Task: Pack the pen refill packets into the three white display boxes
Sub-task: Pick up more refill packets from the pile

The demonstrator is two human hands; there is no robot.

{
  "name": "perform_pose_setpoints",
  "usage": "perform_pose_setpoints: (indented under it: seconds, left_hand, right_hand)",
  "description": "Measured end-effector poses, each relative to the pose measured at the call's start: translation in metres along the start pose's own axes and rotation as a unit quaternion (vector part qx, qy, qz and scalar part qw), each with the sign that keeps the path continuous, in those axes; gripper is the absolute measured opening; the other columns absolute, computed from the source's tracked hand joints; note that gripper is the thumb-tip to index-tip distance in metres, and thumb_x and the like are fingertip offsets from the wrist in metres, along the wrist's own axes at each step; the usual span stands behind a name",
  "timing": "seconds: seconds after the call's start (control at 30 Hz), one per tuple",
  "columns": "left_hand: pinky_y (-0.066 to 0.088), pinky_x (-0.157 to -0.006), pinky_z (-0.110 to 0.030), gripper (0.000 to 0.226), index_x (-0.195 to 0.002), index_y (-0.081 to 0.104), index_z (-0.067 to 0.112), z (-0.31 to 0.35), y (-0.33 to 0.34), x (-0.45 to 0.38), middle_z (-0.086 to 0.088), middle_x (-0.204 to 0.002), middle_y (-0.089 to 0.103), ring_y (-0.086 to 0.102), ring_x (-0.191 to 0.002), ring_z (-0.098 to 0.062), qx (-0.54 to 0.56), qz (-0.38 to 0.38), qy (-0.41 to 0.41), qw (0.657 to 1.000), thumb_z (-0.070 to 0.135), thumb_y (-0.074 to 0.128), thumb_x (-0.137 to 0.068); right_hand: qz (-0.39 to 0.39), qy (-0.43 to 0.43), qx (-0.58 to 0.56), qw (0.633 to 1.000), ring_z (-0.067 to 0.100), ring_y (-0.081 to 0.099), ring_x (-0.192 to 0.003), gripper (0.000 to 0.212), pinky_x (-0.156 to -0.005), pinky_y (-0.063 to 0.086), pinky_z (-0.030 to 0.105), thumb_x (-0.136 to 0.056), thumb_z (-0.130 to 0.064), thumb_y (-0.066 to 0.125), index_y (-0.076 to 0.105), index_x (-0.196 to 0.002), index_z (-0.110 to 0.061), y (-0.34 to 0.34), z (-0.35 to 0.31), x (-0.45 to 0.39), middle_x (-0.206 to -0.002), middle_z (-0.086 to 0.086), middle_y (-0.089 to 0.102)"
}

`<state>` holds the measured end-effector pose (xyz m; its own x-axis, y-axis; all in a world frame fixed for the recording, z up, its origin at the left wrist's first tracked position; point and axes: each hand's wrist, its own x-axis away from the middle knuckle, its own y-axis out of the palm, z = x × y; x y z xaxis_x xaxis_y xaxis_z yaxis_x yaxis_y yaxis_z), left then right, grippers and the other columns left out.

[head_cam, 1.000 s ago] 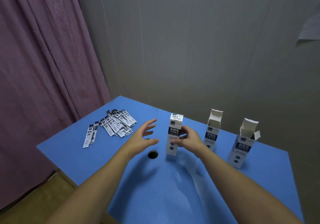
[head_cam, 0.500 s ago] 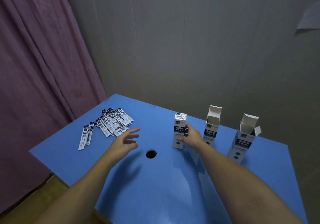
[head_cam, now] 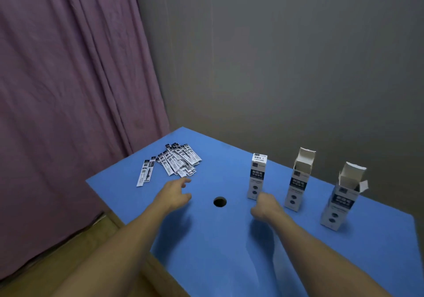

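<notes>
Three tall white display boxes stand in a row on the blue table (head_cam: 229, 250). The left box (head_cam: 257, 177) has its top flap closed; the middle box (head_cam: 298, 182) and the right box (head_cam: 341, 198) have their top flaps open. A pile of pen refill packets (head_cam: 180, 161) lies at the far left, with two separate packets (head_cam: 145, 172) beside it. My left hand (head_cam: 174, 193) reaches toward the pile, fingers relaxed, holding nothing. My right hand (head_cam: 263, 207) hangs just in front of the closed box, fingers loosely curled, apart from it.
A round hole (head_cam: 219, 202) is cut in the table between my hands. A purple curtain (head_cam: 68, 90) hangs at the left and a grey wall (head_cam: 275, 67) stands behind the table. Wooden floor shows below the table's left edge.
My right hand has let go of the closed box and drawn back toward me. My left hand has moved left toward the packet pile. The camera has turned leftward.
</notes>
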<state>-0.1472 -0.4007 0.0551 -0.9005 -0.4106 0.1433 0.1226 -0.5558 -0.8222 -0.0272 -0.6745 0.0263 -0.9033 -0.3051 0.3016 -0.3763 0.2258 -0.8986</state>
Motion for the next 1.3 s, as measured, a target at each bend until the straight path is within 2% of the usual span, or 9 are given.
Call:
perform_pose_setpoints:
  seconds: [0.07, 0.13, 0.23, 0.43, 0.67, 0.9, 1.07, 1.2, 1.3]
  left_hand:
    - [0.05, -0.097, -0.039, 0.057, -0.146, 0.045, 0.032, -0.009, -0.005, 0.009, 0.003, -0.141, 0.053, 0.054, -0.125, -0.021, -0.108, 0.019, -0.018, 0.994, 0.031, 0.057, -0.09]
    - [0.049, -0.096, -0.039, 0.057, -0.147, 0.042, 0.031, -0.02, -0.009, 0.02, 0.003, -0.145, 0.05, 0.051, -0.13, -0.022, -0.171, 0.029, -0.036, 0.984, 0.031, 0.052, -0.091]
    - [0.05, -0.099, -0.041, 0.056, -0.149, 0.041, 0.029, -0.043, -0.017, 0.038, 0.001, -0.146, 0.049, 0.051, -0.13, -0.024, -0.213, 0.043, -0.066, 0.974, 0.032, 0.047, -0.093]
    - [0.049, -0.095, -0.036, 0.053, -0.148, 0.043, 0.028, -0.09, -0.043, 0.068, -0.001, -0.141, 0.052, 0.053, -0.126, -0.023, -0.251, 0.068, -0.129, 0.957, 0.029, 0.044, -0.095]
    - [0.047, -0.094, -0.035, 0.051, -0.143, 0.051, 0.032, -0.152, -0.078, 0.067, 0.001, -0.144, 0.05, 0.051, -0.128, -0.022, -0.213, 0.084, -0.167, 0.959, 0.036, 0.046, -0.092]
    - [0.048, -0.092, -0.038, 0.045, -0.137, 0.057, 0.027, -0.223, -0.122, 0.036, -0.001, -0.135, 0.054, 0.054, -0.122, -0.025, -0.228, 0.062, -0.165, 0.958, 0.036, 0.044, -0.095]
    - [0.049, -0.096, -0.039, 0.047, -0.138, 0.056, 0.023, -0.263, -0.149, 0.006, -0.004, -0.137, 0.054, 0.053, -0.124, -0.026, -0.215, 0.042, -0.168, 0.961, 0.035, 0.042, -0.095]
    - [0.052, -0.09, -0.036, 0.039, -0.127, 0.062, 0.02, -0.281, -0.155, -0.023, -0.004, -0.129, 0.059, 0.058, -0.113, -0.024, -0.203, 0.044, -0.16, 0.965, 0.031, 0.043, -0.094]
    - [0.048, -0.081, -0.031, 0.035, -0.121, 0.063, 0.017, -0.285, -0.157, -0.052, -0.005, -0.126, 0.06, 0.059, -0.111, -0.025, -0.194, 0.052, -0.147, 0.969, 0.03, 0.042, -0.096]
  right_hand:
    - [-0.014, -0.046, 0.047, 0.998, 0.025, 0.054, -0.098, 0.018, -0.076, 0.051, 0.033, -0.086, -0.018, 0.054, 0.048, -0.103, -0.013, 0.005, -0.012, 0.006, -0.106, 0.006, 0.052]
    - [-0.014, -0.082, 0.076, 0.994, 0.026, 0.051, -0.111, 0.031, -0.082, 0.05, 0.035, -0.088, -0.019, 0.053, 0.047, -0.118, -0.012, 0.009, -0.027, 0.008, -0.12, 0.008, 0.05]
    - [-0.002, -0.138, 0.117, 0.984, 0.028, 0.048, -0.12, 0.038, -0.088, 0.045, 0.036, -0.092, -0.021, 0.052, 0.045, -0.127, -0.011, 0.017, -0.052, 0.006, -0.129, 0.01, 0.047]
    - [-0.018, -0.192, 0.155, 0.969, 0.031, 0.043, -0.13, 0.038, -0.102, 0.041, 0.041, -0.093, -0.021, 0.048, 0.044, -0.129, -0.009, 0.035, -0.117, 0.012, -0.135, 0.012, 0.045]
    - [-0.025, -0.235, 0.172, 0.956, 0.032, 0.044, -0.126, 0.036, -0.101, 0.042, 0.042, -0.093, -0.022, 0.049, 0.045, -0.126, -0.008, 0.056, -0.209, 0.005, -0.133, 0.013, 0.045]
    - [-0.027, -0.222, 0.193, 0.955, 0.03, 0.044, -0.129, 0.039, -0.101, 0.042, 0.042, -0.095, -0.024, 0.05, 0.044, -0.131, -0.009, 0.081, -0.299, -0.02, -0.136, 0.012, 0.045]
    - [-0.018, -0.2, 0.196, 0.96, 0.03, 0.045, -0.127, 0.038, -0.101, 0.042, 0.04, -0.095, -0.025, 0.048, 0.047, -0.13, -0.011, 0.093, -0.343, -0.035, -0.133, 0.011, 0.046]
    - [-0.017, -0.187, 0.195, 0.963, 0.03, 0.043, -0.129, 0.038, -0.101, 0.042, 0.041, -0.097, -0.027, 0.047, 0.046, -0.131, -0.01, 0.099, -0.361, -0.049, -0.134, 0.012, 0.044]
    - [-0.016, -0.175, 0.179, 0.968, 0.031, 0.042, -0.13, 0.04, -0.102, 0.043, 0.043, -0.095, -0.026, 0.048, 0.046, -0.132, -0.01, 0.099, -0.368, -0.067, -0.135, 0.012, 0.044]
